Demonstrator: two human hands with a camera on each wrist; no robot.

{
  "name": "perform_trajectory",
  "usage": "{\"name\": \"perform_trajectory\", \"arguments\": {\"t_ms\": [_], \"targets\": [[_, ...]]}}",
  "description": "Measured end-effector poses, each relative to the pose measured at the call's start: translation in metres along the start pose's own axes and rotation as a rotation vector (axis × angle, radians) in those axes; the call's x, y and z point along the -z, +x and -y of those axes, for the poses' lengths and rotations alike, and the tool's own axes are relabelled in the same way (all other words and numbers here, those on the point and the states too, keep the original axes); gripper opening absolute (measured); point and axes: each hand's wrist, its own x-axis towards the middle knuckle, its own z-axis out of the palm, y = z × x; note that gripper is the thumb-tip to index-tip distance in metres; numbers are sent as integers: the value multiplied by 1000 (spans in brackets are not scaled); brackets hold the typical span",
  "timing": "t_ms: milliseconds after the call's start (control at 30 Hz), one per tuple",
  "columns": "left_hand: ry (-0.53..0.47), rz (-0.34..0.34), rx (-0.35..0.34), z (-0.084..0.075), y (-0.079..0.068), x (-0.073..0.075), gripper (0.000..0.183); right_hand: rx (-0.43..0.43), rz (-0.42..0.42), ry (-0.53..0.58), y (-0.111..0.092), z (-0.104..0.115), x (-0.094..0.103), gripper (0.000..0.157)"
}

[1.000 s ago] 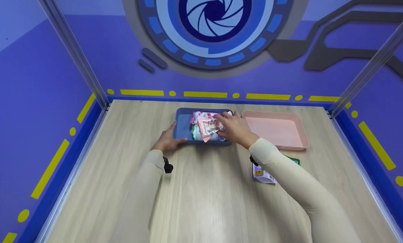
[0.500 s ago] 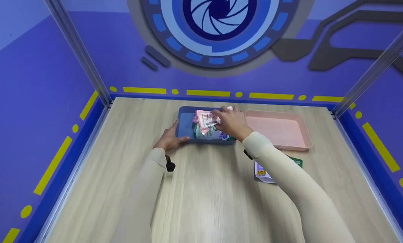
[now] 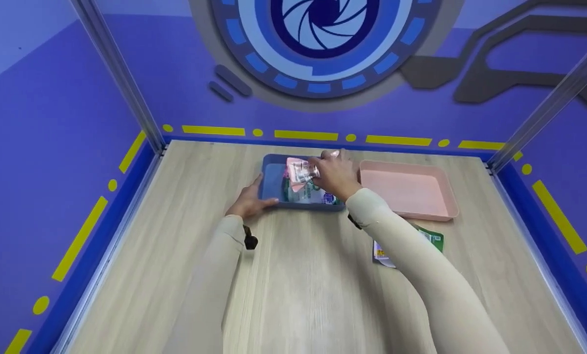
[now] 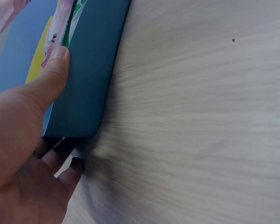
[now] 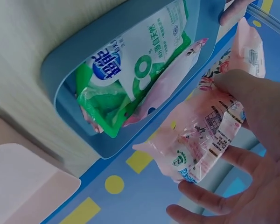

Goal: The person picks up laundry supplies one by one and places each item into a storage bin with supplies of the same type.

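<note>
At the left end of the blue tray [image 3: 274, 184], my left hand [image 3: 248, 200] grips the corner. In the left wrist view its thumb lies over the rim and the fingers are outside the tray wall [image 4: 86, 79]. My right hand [image 3: 338, 174] pinches a pink plastic packet [image 5: 200, 128] between thumb and fingers, held above the tray's back side. Inside the tray lies a green-and-white packet [image 5: 135, 65] with blue lettering, beside a pink packet with printed edges [image 5: 170, 86]. The right hand partly hides the tray's right end in the head view.
A pink tray [image 3: 406, 191] stands right of the blue one. In front of it, a green and purple packet [image 3: 436, 239] lies on the wooden table [image 3: 293, 275], partly hidden by the right forearm. Blue-purple walls [image 3: 175, 73] enclose the back and sides.
My right hand has moved the pink packet slightly toward the back, uncovering more of the green-and-white packet. My left hand keeps its grip on the blue tray. The head view has shifted a little.
</note>
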Motion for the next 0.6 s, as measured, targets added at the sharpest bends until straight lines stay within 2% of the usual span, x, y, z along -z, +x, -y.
{"name": "perform_trajectory", "arguments": {"t_ms": [200,600], "targets": [[33,7,-48,0,1,0,103,-21,0,-44,7,6,-4,47],[14,0,-16,-1,-1,1,104,-73,44,-11,25,24,-11,53]]}}
